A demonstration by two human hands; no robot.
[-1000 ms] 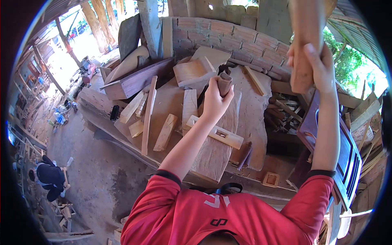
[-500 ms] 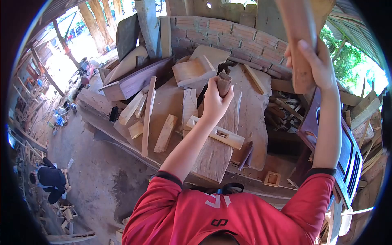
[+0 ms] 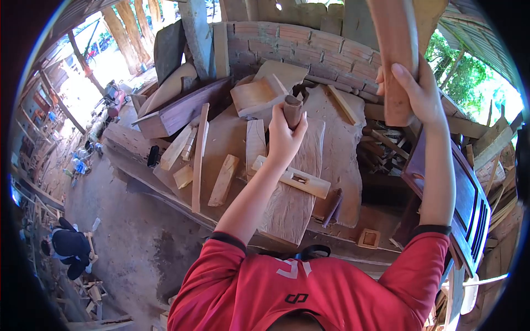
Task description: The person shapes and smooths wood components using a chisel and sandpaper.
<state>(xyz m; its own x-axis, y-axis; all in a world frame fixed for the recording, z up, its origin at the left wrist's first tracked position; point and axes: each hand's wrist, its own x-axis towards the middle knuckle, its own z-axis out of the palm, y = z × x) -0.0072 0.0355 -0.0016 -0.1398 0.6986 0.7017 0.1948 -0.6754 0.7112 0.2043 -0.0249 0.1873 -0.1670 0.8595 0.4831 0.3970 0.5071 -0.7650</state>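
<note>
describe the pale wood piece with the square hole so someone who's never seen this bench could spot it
Start at the big slab workbench below the brick wall. Just under the left hand, which grips a wooden handle, a pale mortised bar lies slanted across a ribbed plank. Unlike the plain offcuts nearby, it has a rectangular hole cut through its middle.

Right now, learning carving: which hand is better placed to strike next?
Probably the right hand: it holds the wooden mallet raised high, while the left hand steadies the chisel handle over the plank.
</note>
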